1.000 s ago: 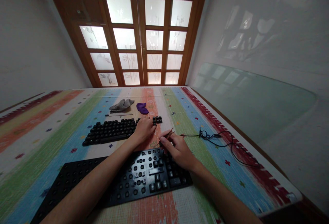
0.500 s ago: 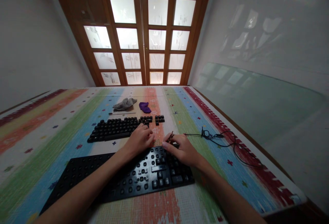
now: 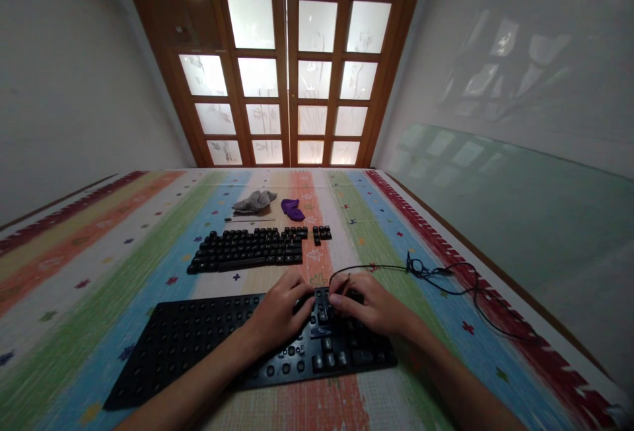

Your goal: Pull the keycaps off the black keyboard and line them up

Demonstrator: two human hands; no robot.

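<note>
A black keyboard lies in front of me on a striped mat; most of its left part has bare key sockets, and keycaps remain at the right end. My left hand rests on its right half with fingers bent and pressed onto the keys. My right hand is beside it, fingertips nearly touching, curled around a thin wire-like tool over the keys. Beyond them, loose black keycaps are laid out in rows, with a small separate group.
A black cable runs from the keyboard and coils at the right, near the mat's red edge. A grey cloth, a purple object and a thin stick lie behind the keycap rows. A wooden glazed door stands beyond.
My left hand has come back from the laid-out keycaps to the keyboard, beside my right hand. My right hand has shifted slightly over the keys. The view has moved back.
</note>
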